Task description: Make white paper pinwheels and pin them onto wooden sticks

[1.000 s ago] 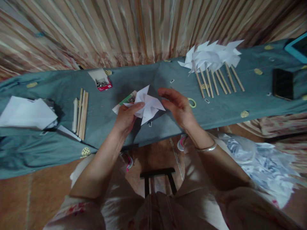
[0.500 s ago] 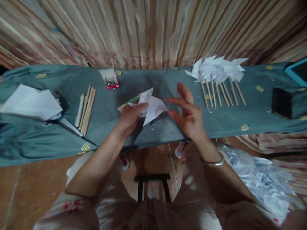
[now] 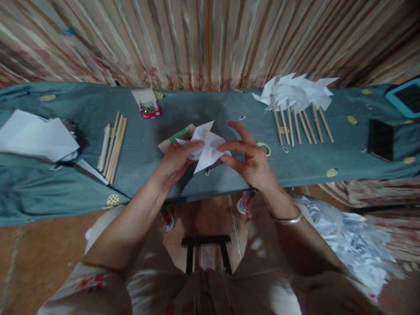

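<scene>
Two hands meet over the middle of a long table covered in a grey-blue cloth (image 3: 49, 188). The left hand (image 3: 175, 162) pinches a white paper pinwheel head (image 3: 206, 146) between thumb and fingers, gripping it at its left side just above the cloth. The right hand (image 3: 254, 162) comes in from the other side with its thumb and forefinger closed on the right-hand blade of the same pinwheel head, the remaining fingers spread loosely and lifted clear; a silver bangle (image 3: 288, 218) sits on that wrist.

Just behind the pinwheel head, partly hidden by it, lies a flat card packet (image 3: 175, 136) with a green stripe. Farther back stands a small red box of pins (image 3: 149, 108), its lid flap open. To the left, a bundle of wooden sticks (image 3: 113, 146) lies side by side on the cloth, and beyond them, at the table's left end, a loose stack of white paper sheets (image 3: 36, 138). To the right, well apart from the hands, a row of finished pinwheels on sticks (image 3: 297, 103) lies flat with the paper heads overlapping. A small green ring (image 3: 264, 148) rests on the cloth near the right hand. A dark phone (image 3: 380, 140) lies farther right.
</scene>
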Tool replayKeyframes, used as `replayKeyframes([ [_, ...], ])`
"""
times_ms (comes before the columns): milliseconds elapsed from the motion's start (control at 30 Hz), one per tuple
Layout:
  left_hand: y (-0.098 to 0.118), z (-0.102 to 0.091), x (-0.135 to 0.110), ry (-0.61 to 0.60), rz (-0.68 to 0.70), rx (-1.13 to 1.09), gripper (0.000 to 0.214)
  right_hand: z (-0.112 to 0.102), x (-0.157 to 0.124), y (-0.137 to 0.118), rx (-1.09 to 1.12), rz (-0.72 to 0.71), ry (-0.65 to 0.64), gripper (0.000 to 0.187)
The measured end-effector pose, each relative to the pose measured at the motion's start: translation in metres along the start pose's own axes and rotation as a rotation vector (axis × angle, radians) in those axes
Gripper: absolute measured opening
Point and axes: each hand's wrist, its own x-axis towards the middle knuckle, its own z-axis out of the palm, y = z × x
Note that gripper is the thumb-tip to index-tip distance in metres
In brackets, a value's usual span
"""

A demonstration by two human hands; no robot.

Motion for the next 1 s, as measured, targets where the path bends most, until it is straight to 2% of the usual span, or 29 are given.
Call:
replayKeyframes([
  [400, -0.008, 0.003, -0.005, 0.042, 0.091, 0.107, 0.011, 0.01, 0.001, 0.002, 0.003, 0.019, -0.011, 0.013],
  [700, -0.017, 0.008, -0.01, 0.06, 0.126, 0.102, 0.011, 0.024, -0.004, 0.004, -0.053, 0.012, 0.102, 0.005],
  [1000, -0.026, 0.006, -0.006, 0.072, 0.171, 0.107, 0.016, 0.029, -0.007, -0.002, -0.14, -0.06, 0.155, 0.008],
])
